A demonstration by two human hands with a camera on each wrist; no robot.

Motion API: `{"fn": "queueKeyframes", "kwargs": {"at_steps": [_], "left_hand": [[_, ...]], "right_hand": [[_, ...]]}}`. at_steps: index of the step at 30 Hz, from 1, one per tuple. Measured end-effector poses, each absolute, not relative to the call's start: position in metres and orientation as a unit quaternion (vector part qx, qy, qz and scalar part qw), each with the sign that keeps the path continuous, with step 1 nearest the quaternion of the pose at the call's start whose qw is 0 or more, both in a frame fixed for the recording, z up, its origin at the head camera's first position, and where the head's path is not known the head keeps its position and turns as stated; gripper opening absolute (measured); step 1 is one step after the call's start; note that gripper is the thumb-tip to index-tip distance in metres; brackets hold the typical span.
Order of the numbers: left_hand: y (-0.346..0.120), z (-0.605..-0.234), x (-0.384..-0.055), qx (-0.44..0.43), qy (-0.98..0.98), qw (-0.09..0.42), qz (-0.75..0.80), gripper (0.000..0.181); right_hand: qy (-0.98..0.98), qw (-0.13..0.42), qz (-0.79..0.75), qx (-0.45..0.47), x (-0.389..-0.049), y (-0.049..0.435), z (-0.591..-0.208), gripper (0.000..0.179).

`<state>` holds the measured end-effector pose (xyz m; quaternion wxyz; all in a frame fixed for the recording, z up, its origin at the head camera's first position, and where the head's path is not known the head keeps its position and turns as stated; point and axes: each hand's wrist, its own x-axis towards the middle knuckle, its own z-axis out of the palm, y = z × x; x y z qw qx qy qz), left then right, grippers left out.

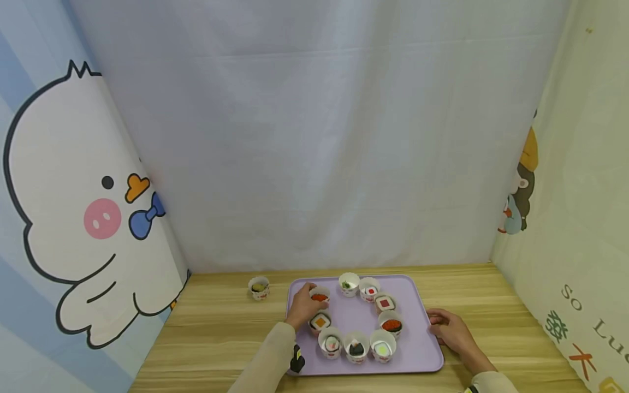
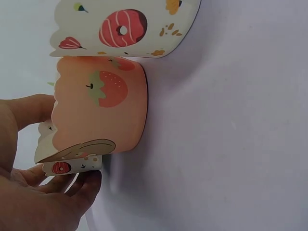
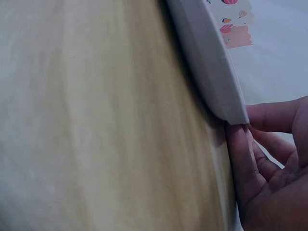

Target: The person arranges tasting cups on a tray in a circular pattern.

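Observation:
My left hand (image 1: 301,308) grips a white paper cup (image 2: 85,164) of red roe at the left side of a lilac tray (image 1: 355,316). Thumb and fingers go around its sides. Just nearer to me is a pink strawberry-print cup (image 2: 98,113), which hides most of the gripped one in the left wrist view. At the tray's right edge, my right hand (image 1: 454,332) pinches the rim (image 3: 219,72) between thumb and fingers. More cups with toy-like sushi form a ring on the tray, among them another red roe cup (image 1: 391,325) and one with a black-wrapped piece (image 1: 356,348).
Off the tray, one cup (image 1: 259,287) with a greenish-yellow filling stands at the back left of the wooden table (image 1: 211,327). A grey-white cloth (image 1: 314,136) hangs behind the table. Printed cloths flank both sides.

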<state>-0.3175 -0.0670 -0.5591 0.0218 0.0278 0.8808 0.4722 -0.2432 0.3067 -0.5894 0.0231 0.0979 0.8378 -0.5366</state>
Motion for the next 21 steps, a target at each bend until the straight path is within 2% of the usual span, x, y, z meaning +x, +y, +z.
{"fn": "queueKeyframes", "kwargs": {"at_steps": [21], "left_hand": [[-0.0708, -0.5656, -0.3132, 0.050, 0.880, 0.029, 0.472, 0.062]], "right_hand": [[0.842, 0.019, -0.531, 0.098, -0.2431, 0.3058, -0.5892, 0.049]]}}
